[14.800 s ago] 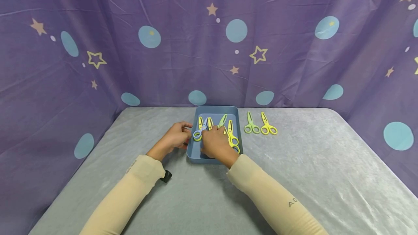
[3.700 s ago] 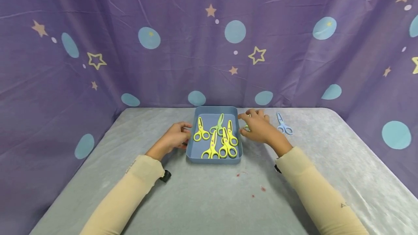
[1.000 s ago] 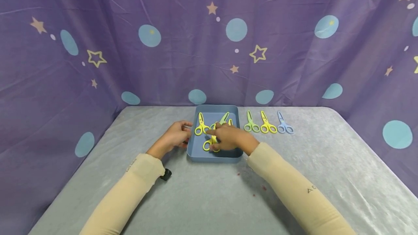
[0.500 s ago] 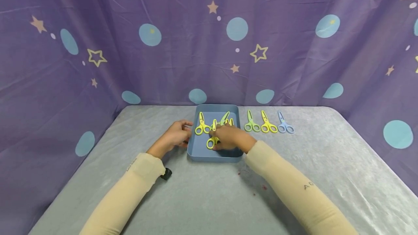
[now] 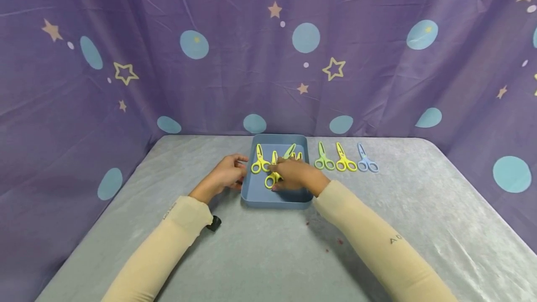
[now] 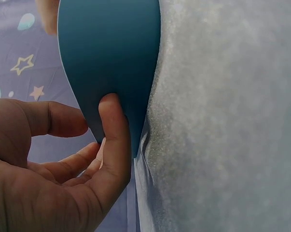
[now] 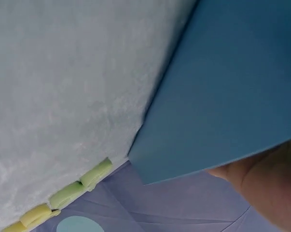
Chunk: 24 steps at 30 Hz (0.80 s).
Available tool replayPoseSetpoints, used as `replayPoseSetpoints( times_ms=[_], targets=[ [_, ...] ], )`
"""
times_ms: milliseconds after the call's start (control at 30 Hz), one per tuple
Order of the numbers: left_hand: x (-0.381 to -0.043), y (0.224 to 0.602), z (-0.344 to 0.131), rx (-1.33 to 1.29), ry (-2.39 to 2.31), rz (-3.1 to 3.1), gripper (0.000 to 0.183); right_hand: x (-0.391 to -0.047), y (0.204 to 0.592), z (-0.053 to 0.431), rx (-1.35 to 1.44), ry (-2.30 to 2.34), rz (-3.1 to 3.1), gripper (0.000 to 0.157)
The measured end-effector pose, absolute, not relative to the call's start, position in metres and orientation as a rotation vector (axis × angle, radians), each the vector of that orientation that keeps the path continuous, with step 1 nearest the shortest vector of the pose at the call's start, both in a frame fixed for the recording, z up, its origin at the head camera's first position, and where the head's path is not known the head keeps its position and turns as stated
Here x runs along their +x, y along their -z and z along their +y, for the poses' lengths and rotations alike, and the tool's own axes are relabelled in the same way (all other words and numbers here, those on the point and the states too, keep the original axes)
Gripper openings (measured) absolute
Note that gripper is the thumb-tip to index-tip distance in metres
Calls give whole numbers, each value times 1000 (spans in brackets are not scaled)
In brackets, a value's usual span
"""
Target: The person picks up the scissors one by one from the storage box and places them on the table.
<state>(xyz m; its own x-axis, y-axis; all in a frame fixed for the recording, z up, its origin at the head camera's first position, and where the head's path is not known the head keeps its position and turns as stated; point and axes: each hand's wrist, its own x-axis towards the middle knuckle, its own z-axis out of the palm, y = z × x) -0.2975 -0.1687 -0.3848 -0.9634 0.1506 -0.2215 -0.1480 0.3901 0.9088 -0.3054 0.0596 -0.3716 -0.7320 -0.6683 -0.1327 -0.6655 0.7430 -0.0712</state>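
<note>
A blue-grey tray (image 5: 277, 203) holds several yellow scissors and one green pair (image 5: 289, 151). My left hand (image 5: 228, 171) rests against the tray's left wall, its fingertips on the outer side and right at the rim in the left wrist view. My right hand (image 5: 293, 175) reaches into the tray and pinches a pair of yellow scissors (image 5: 270, 181) near its handles, blades pointing away. It partly covers other yellow scissors, whose tips (image 5: 299, 155) show beyond the knuckles. Another yellow pair (image 5: 260, 164) lies along the tray's left side.
Right of the tray, green scissors (image 5: 323, 160), yellow scissors (image 5: 345, 162) and blue scissors (image 5: 366, 162) stand in a row on the grey cloth (image 5: 398, 190), tips toward the back. A purple curtain (image 5: 226, 92) hangs behind the table.
Blue scissors went from the tray to the row's right end. My right hand then returned to the tray and shifted yellow scissors toward the back. My left hand stayed at the tray's side.
</note>
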Motion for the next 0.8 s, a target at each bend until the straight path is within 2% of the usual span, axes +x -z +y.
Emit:
replayPoseSetpoints(
  times_ms=[167,467,800],
  targets=[
    [-298,384,-169,19,-1596,2381,56,-295,369,57,-1143,92,2910,57],
    [-298,387,-170,24,-1603,2375,52,-283,376,40,-881,121,3081,46],
    [-299,386,-170,32,-1595,2385,51,-276,382,19,-637,123,3162,48]
  ],
)
